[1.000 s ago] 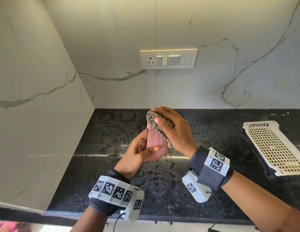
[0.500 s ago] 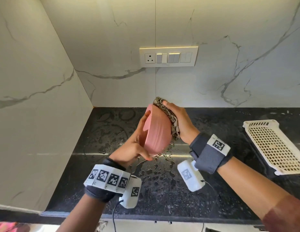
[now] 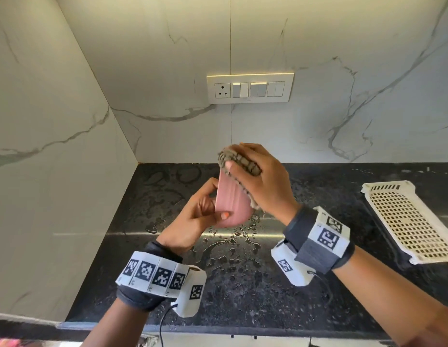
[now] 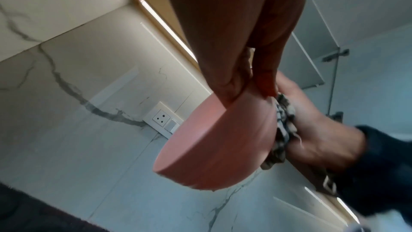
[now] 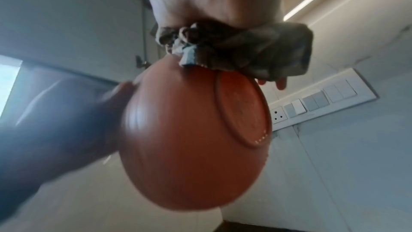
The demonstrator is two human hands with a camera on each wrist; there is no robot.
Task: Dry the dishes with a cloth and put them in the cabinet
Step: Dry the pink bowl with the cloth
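Marble-veined walls and a wet black countertop [image 3: 243, 284] frame a dish-drying job in a kitchen corner, where a person holds a pink bowl [image 3: 231, 204] in the air above the puddled stone, below a wall switch plate [image 3: 250, 88]. The left hand [image 3: 192, 221] grips the bowl by its rim, thumb across the outer wall and fingers hooked inside, while the right hand [image 3: 263, 181] presses a bunched, patterned cloth [image 3: 240, 164] against the bowl's upper rear side, fingers curled round the wad. Half a second earlier the bowl showed its rounded base to the head camera with the cloth behind it; now it is turned edge-on, and the cloth rides over the top edge, much as it did a second ago. That back-and-forth rotation suggests the outside is being wiped all the way round, so drying looks well under way but the trip to the cabinet has not begun. As held, the bowl stands on edge: its mouth faces left toward the side wall, its base ring faces right into the cloth, and its rim's long line runs roughly up and down, tilted slightly. A white perforated tray [image 3: 410, 221] lies on the counter well to the right.
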